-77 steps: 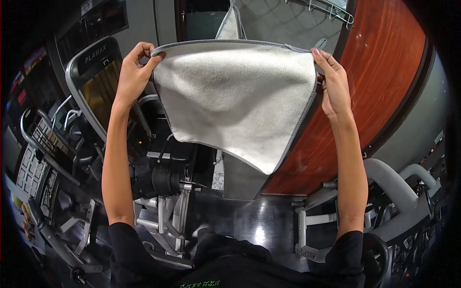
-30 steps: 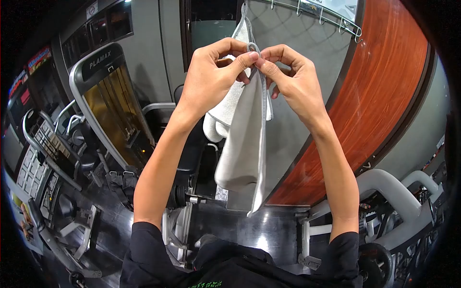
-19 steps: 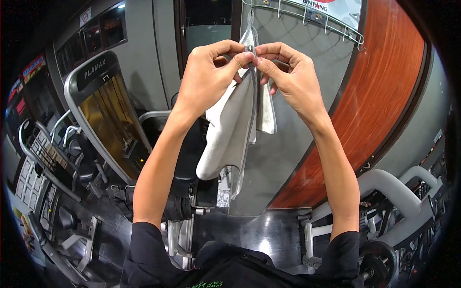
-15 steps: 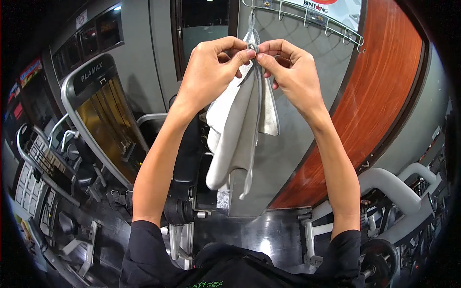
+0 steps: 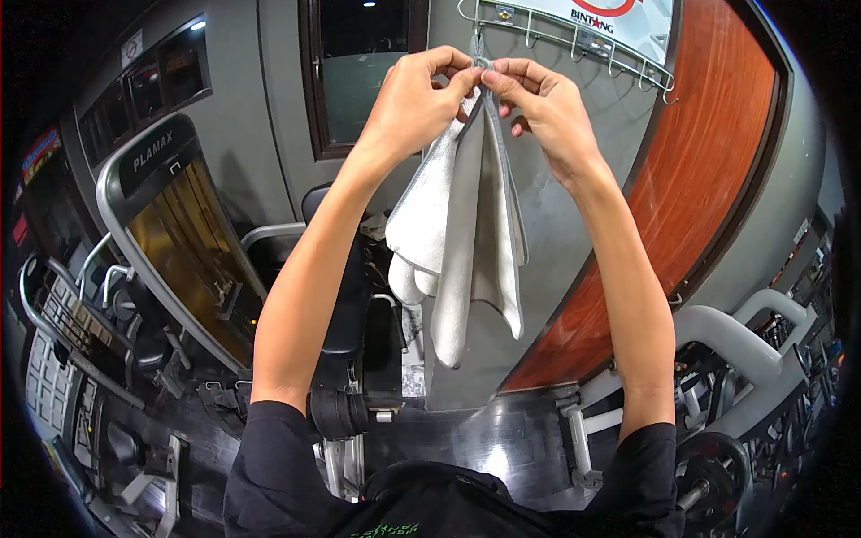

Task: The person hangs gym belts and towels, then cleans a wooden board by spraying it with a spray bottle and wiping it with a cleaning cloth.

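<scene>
A pale grey-white towel (image 5: 459,233) with a darker grey edge hangs in long folds below a hook at the left part of the wall rack (image 5: 574,45). The narrow top of the cloth reaches up to that hook, though how it is fastened there is too small to make out. My left hand (image 5: 417,100) pinches the towel's gathered top between thumb and forefinger. From the other side my right hand (image 5: 545,106) pinches the same spot, its fingertips almost touching the left ones. Both arms are raised in front of me.
A weight machine (image 5: 152,179) marked PLAMAX stands on the left, by a black padded bench (image 5: 345,323). To the right are a reddish wooden panel (image 5: 691,206) and a machine with thick pale bars (image 5: 731,336). A dark door (image 5: 368,81) is behind.
Both hands have shifted slightly upward in view, still pinching the towel's top. The towel's lower folds have swung and spread rightward. My view has shifted a little.
</scene>
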Available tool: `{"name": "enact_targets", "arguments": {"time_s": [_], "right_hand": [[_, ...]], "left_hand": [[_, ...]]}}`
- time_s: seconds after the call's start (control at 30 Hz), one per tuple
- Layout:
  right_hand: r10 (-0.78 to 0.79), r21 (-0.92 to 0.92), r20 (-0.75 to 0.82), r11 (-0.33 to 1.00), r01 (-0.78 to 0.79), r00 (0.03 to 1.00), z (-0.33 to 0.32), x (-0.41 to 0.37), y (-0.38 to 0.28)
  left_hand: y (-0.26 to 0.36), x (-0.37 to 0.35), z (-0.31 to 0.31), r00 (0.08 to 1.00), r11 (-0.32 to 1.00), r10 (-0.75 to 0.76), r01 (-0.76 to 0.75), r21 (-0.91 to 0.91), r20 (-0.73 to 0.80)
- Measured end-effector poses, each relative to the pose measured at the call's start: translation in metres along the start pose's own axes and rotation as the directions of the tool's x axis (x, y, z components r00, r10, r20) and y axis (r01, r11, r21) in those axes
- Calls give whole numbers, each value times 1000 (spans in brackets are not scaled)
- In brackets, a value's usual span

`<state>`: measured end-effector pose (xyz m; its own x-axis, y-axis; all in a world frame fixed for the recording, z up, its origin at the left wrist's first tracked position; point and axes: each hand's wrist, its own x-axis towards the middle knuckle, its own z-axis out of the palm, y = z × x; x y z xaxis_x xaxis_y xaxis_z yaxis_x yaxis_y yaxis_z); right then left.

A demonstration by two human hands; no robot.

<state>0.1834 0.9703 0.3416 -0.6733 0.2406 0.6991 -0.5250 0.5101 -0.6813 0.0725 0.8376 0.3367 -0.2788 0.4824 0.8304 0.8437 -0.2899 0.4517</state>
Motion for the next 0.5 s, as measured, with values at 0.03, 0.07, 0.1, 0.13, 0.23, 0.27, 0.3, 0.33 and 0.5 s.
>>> {"name": "enact_targets", "arguments": {"time_s": [0.03, 0.07, 0.1, 0.13, 0.23, 0.27, 0.3, 0.33, 0.5], "right_hand": [[2, -3, -4, 1000, -2, 1000, 0, 4, 0], [12, -4, -33, 1000, -12, 999, -1, 8, 0], [22, -5, -62, 1000, -22, 998, -2, 11, -1], [6, -21, -83, 1000, -8, 997, -3, 15, 1], [23, -14, -132, 1000, -25, 991, -2, 28, 0], [42, -10, -144, 999, -44, 989, -2, 33, 0], [41, -13, -147, 999, -43, 988, -1, 37, 1], [45, 13, -167, 999, -43, 985, -1, 42, 1], [131, 135, -281, 986, -96, 951, 4, 60, 6]], "left_hand": [[-1, 4, 0, 1000, 1000, 20, -20, 9, -5], [-1, 8, 1, 999, 998, 27, -26, 52, -23], [-5, 13, 2, 999, 998, 29, -28, 48, -20], [-9, 19, 3, 996, 992, 81, -76, 96, -44], [-16, 34, 6, 987, 982, 132, -117, 147, -91], [-19, 40, 7, 986, 989, 103, -87, 121, -128], [-22, 46, 7, 984, 994, 73, -58, 95, -163], [-25, 52, 8, 980, 991, 81, -61, 117, -180], [-36, 72, 16, 959, 988, 95, -58, 145, -267]]}}
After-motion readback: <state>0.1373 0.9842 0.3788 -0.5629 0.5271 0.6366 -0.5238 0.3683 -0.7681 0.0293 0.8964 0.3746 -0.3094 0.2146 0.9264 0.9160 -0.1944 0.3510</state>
